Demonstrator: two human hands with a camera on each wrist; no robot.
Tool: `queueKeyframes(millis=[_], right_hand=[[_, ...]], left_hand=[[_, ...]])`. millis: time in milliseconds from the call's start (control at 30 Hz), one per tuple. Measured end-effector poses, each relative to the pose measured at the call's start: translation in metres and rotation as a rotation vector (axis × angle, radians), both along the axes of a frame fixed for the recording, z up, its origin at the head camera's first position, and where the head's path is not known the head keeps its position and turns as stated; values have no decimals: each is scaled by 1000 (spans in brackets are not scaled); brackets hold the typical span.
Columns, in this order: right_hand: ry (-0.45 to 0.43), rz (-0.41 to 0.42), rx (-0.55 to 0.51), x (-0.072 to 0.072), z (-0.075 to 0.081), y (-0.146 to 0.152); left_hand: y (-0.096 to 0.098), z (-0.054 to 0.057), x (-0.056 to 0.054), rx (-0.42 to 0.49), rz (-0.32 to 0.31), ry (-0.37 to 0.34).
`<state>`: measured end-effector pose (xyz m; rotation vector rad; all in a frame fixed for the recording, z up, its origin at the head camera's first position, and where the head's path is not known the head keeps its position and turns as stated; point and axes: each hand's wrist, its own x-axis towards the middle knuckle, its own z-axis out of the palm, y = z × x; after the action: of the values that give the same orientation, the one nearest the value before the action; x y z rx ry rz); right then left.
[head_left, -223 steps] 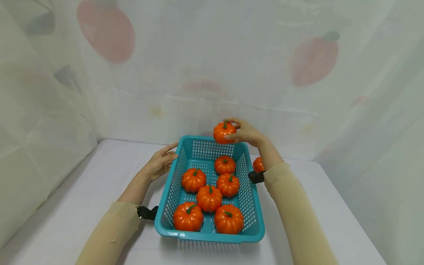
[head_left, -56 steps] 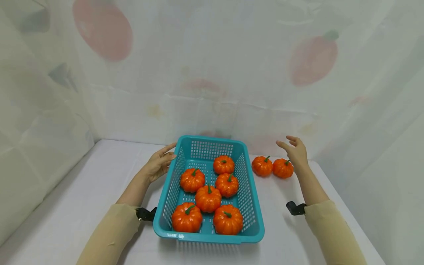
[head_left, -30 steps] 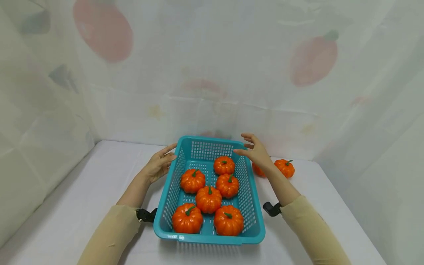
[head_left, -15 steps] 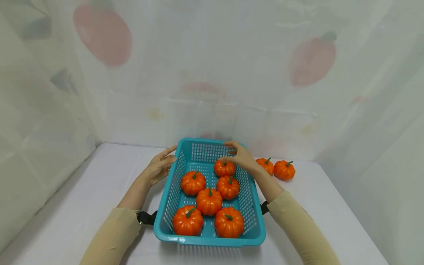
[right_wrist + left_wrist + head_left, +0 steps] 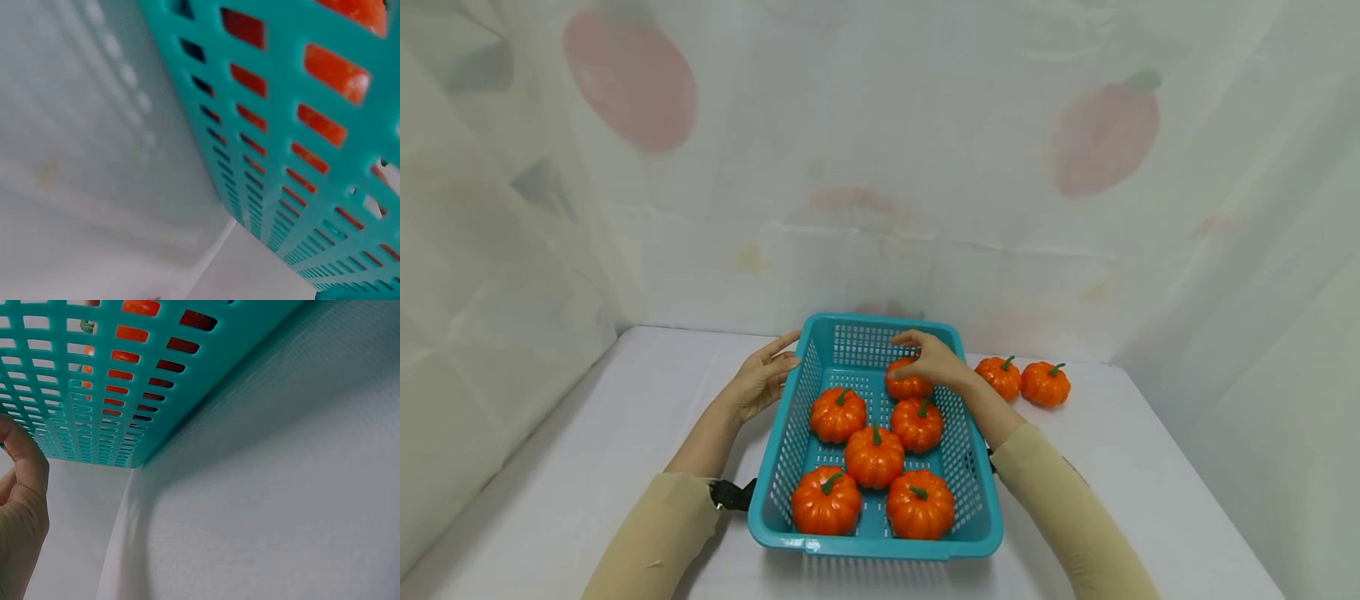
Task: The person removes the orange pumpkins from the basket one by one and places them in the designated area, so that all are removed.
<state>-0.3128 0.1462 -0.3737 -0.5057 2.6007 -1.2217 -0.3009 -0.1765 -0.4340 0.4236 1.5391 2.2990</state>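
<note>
Your right hand (image 5: 938,364): thumb and fingers apart, arched over the far-right orange pumpkin (image 5: 910,387); contact cannot be told. That pumpkin: inside the teal basket (image 5: 880,547), below your fingertips. Your left hand (image 5: 760,383): fingers loosely parted, against the basket's left side. Paired pumpkins (image 5: 1046,386): on the table (image 5: 1150,500), right of the basket.

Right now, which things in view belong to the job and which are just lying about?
Likely in the job:
teal basket, left hand at its side
pumpkin under the right hand
five other pumpkins inside
two pumpkins outside, probably

Just there:
white table
fruit-print backdrop
black wrist device
</note>
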Motion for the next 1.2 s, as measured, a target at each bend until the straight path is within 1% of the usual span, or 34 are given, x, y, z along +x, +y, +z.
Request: queueKeyframes(millis=[100,300,533,933,1200], right_hand=[[22,-11,47,-1,-3,-3],[72,11,152,-4,-9,-6],[75,19,236,-3,-10,-7],[94,14,255,0,-12,-6],[112,2,307,2,-11,-7]], left_hand=[[-2,0,0,-6,9,4],[-3,1,1,-14,22,4],[-4,3,3,-8,18,-3],[-3,0,2,-4,11,-2],[-3,1,2,-5,13,-8]])
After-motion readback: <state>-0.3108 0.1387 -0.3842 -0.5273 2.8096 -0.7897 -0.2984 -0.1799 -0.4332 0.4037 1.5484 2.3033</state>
